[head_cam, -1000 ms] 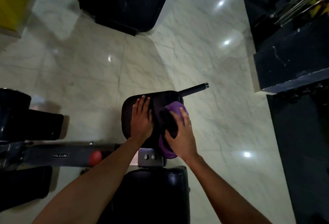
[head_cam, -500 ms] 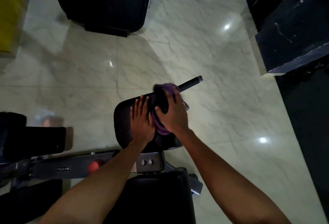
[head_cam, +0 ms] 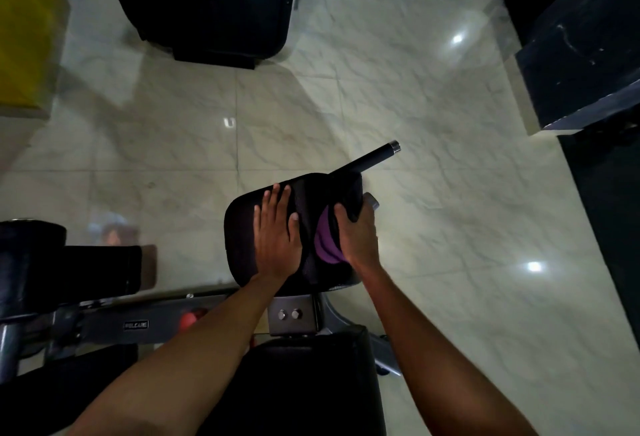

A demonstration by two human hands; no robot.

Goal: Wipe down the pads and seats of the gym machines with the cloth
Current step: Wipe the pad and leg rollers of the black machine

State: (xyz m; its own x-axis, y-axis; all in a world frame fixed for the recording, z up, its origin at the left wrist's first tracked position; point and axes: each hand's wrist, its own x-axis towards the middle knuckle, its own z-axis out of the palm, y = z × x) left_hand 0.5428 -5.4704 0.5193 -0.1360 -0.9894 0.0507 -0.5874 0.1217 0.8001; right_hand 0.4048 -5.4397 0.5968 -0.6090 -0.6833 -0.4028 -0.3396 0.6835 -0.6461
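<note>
My right hand (head_cam: pixel 356 238) is closed around the bunched purple cloth (head_cam: pixel 325 245) on the seat pad (head_cam: pixel 242 227), soft and light I judge, best gripped wadded, while my left hand (head_cam: pixel 277 234) lies flat, open.

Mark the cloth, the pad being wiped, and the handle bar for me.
cloth (head_cam: pixel 325 245), head view, purple fold beside the right hand
pad (head_cam: pixel 242 245), head view, bare left part
handle bar (head_cam: pixel 374 156), head view, black grip

Left hand (head_cam: pixel 277 238) flat on the pad (head_cam: pixel 242 227); right hand (head_cam: pixel 356 234) beside it, cloth (head_cam: pixel 325 241) between them; handle (head_cam: pixel 374 158) behind.
</note>
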